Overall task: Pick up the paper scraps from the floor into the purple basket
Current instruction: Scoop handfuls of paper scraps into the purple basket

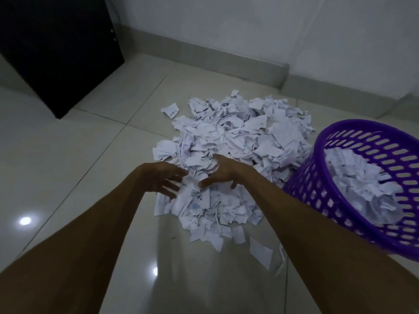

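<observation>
Gathering step. Left hand [166,177] and right hand [223,172] hover over the paper scraps [233,141], fingers spread, holding nothing. Pile lies mid-floor [68,155], toward the far wall. Purple basket [353,200], part filled, touches the pile's right edge. Next: cup a bunch between both palms, carry right.

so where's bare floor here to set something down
Bare pale tiled floor lies left of the heap of torn white paper scraps, out to the black cabinet, and near the camera between the forearms. It is crowded on the right, where the scraps press against the purple slotted plastic basket.
</observation>
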A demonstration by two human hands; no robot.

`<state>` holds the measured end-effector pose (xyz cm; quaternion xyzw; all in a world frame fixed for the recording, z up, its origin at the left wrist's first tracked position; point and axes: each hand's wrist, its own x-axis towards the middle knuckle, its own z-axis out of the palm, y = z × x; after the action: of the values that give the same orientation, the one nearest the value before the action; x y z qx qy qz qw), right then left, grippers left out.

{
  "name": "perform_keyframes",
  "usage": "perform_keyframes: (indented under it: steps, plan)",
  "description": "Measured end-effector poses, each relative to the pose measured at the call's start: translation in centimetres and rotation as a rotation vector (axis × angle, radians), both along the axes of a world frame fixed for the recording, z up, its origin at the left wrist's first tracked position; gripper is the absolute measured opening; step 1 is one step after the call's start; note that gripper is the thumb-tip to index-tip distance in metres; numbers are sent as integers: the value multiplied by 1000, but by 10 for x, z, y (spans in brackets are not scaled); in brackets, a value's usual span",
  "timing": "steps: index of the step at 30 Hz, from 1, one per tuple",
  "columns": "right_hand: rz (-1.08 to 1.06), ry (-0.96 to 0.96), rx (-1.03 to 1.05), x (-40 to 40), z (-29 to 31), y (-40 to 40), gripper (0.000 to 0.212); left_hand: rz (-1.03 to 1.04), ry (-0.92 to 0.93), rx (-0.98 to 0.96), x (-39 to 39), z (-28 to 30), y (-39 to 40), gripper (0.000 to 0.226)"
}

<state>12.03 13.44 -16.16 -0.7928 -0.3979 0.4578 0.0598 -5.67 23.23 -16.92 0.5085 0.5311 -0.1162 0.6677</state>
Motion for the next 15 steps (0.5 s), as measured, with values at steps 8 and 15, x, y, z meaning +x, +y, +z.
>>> perform_keyframes:
  steps: [8, 15]
  plan:
    - [-148, 53, 116, 6, -22, 2, 87, 74, -49, 78, 13, -29, -11, 40]
    - [-294, 198, 292, 6, -29, -5, 71, 130, -85, 181, 23, -26, -17, 30]
